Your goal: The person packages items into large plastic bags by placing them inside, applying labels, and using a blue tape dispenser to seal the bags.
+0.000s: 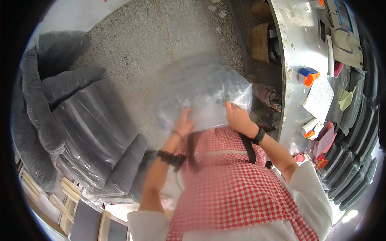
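Plastic bag (201, 90): clear, crinkled and bulging, we hold it up at chest height over the gravel floor (161, 36), its lower edge against our red checked apron (233, 180).
Left hand (184, 124): clenched on the bag's lower left edge, fingers curled into the film; a dark band sits on the wrist.
Right hand (237, 116): grasping the lower right edge, thumb pressed up into the plastic; a black watch is on that wrist.
Contents: blurred by the film, so we cannot tell what is inside.
Handling it well: we judge the film is slippery and thin, so we should keep both grips on gathered plastic rather than a single layer, pull evenly from both sides, and hold the bag close to the body so the bulk does not swing.
Left side: grey cushions (52, 100) wrapped in plastic are piled just beside us, with pale wooden slats (66, 193) below them.
Right side: a metal desk (295, 52) carries an orange and blue tape dispenser (307, 76), a sheet of paper (319, 98) and small scraps.
In the way: the cushion pile and the desk edge hem us in; clutter lies under the desk.
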{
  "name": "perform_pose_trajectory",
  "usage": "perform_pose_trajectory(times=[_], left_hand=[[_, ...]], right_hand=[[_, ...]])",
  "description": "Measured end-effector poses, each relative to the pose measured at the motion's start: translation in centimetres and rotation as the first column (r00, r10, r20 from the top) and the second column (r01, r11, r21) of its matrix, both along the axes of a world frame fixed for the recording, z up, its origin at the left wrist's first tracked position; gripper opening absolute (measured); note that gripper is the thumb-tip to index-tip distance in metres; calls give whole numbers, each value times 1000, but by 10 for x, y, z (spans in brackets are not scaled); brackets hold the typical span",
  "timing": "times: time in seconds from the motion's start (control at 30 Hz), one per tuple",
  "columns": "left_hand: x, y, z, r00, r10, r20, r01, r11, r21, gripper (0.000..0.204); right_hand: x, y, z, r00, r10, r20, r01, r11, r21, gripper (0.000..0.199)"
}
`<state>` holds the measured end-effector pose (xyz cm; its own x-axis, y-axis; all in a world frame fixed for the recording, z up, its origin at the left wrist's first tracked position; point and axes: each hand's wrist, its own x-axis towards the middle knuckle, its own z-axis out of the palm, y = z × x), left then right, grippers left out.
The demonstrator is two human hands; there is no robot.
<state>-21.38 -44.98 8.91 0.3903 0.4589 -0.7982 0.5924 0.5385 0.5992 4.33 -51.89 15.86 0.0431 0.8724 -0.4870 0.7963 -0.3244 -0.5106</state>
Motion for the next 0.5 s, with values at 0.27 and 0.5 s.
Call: perform_pose_trajectory(times=[0.27,0.5], left_hand=[[42,68,64,999,-6,54,30,895,-444,47],[62,2,25,711,-583,-393,642,309,702,43]], right_hand=[[-25,25,-32,968,249,-28,-250,963,-101,25],[-37,24,-35,871,486,-75,-491,868,-72,11]])
